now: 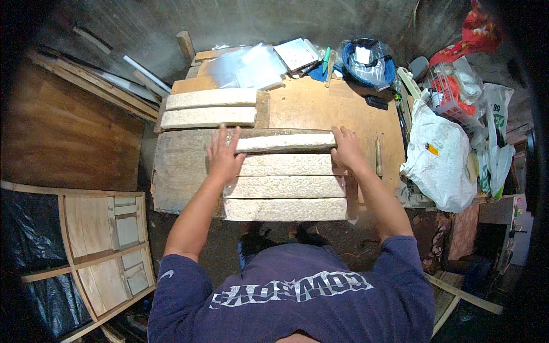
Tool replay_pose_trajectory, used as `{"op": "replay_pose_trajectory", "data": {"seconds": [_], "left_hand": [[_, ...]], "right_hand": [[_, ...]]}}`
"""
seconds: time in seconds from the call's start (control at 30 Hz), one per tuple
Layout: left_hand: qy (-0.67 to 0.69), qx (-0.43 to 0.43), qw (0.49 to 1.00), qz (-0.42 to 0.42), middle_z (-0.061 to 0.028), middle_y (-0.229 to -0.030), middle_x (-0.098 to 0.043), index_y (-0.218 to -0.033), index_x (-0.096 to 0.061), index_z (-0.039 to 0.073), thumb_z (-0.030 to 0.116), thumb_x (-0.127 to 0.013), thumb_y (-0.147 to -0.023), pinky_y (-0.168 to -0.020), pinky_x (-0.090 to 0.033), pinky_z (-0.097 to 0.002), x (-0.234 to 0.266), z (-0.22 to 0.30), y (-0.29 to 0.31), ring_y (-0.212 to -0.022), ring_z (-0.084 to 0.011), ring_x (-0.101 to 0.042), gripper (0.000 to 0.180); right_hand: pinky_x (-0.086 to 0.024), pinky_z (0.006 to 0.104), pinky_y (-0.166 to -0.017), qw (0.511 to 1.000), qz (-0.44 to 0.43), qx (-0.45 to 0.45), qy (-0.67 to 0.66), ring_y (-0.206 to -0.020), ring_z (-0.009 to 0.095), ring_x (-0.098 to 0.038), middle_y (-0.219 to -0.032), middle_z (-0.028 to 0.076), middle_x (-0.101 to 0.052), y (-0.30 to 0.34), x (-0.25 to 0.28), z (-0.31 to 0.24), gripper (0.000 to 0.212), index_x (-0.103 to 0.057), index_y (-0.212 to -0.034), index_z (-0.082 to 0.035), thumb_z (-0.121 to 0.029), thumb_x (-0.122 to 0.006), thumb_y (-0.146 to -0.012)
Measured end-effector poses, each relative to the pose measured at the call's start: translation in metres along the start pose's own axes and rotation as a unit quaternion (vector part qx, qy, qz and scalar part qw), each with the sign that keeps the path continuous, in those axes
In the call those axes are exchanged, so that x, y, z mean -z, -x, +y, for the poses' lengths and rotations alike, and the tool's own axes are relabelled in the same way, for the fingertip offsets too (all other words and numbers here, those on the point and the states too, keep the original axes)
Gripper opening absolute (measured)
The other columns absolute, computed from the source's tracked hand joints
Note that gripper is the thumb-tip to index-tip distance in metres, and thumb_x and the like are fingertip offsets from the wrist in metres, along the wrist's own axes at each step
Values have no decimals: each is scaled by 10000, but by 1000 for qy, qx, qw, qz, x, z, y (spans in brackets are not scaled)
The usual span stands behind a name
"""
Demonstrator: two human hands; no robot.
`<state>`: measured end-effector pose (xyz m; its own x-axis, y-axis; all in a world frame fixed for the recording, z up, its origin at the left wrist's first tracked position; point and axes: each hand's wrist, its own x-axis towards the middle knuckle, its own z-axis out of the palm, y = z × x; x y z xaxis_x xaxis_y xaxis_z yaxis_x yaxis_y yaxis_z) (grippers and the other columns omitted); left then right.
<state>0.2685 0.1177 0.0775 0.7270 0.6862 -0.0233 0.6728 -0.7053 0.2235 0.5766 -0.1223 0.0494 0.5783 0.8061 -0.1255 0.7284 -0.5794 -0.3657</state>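
Note:
A long, pale, bumpy slab that looks like tempeh (286, 142) lies crosswise on a worn wooden board (183, 171). My left hand (225, 153) is at its left end, thumb and index finger on either side and the other fingers spread. At the right end, my right hand (346, 150) grips the slab between thumb and fingers. Nearer to me, three similar slabs (286, 187) lie in parallel rows, the closest at the board's front edge. Two more slabs (209, 108) sit side by side at the far left.
Clear plastic sheets (246, 66), a blue basket (370, 63) and a black object (376, 102) are at the back of the table (326, 106). A thin stick (378, 157) lies right of my hand. White sacks (437, 154) crowd the right edge; a wooden frame (103, 228) stands left.

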Motion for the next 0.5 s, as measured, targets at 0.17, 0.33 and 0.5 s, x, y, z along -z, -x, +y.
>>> {"op": "replay_pose_trajectory", "data": {"seconds": [0.17, 0.33, 0.5], "left_hand": [[156, -5, 987, -26, -241, -1573, -281, -1443, -473, 175, 126, -659, -866, -1043, -465, -466, -10, -8, -8, -1332, -466, -449, 609], [178, -9, 984, 11, -237, -1560, -310, -1331, -565, 138, 148, -670, -873, -1043, -465, -469, -11, -1, -26, -1317, -442, -475, 470], [213, 16, 976, 29, -236, -1533, -364, -1299, -597, 115, 165, -720, -861, -1082, -431, -440, -3, 12, -20, -1358, -407, -443, 458]], "right_hand": [[-484, 428, -986, 999, -1, -12, -37, -1193, 404, -538, -1268, 211, -568, -9, -7, -4, 537, -568, -1256, -48, -26, -704, -737], [-496, 454, -933, 991, 136, -4, -19, -1071, 393, -576, -1096, 187, -599, -7, -20, 2, 441, -573, -1144, -49, -33, -719, -727], [-499, 429, -868, 978, 191, -3, -80, -1002, 367, -588, -1041, 172, -597, 14, -8, -10, 366, -594, -1080, -41, -82, -759, -756]]}}
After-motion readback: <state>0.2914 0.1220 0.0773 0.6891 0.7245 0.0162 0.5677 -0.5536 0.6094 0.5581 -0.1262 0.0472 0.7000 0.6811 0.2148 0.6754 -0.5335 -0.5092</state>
